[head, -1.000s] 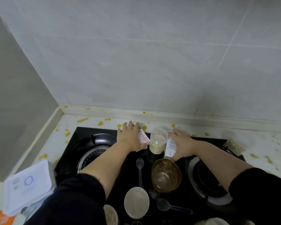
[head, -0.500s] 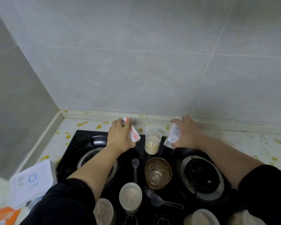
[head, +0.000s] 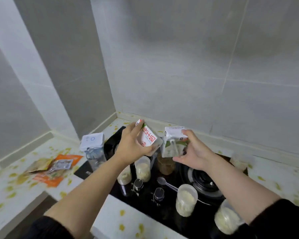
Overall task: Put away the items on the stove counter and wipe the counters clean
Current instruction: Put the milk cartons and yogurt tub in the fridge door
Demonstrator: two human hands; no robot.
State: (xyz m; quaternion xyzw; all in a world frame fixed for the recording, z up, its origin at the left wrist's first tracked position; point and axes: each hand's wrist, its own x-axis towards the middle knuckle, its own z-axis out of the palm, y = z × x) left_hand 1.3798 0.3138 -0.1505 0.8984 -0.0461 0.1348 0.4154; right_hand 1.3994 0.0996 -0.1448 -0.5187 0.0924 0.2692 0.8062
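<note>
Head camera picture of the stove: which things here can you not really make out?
- Left burner: hidden behind the left hand and its carton, head view.
- Brown cup: top covered by the right hand and second carton.
- Carton print: blurred and partly under fingers.
- Tub at the lower right: blurred, part behind the sleeve.
- Packets on the left counter: labels too small and smeared to read.
</note>
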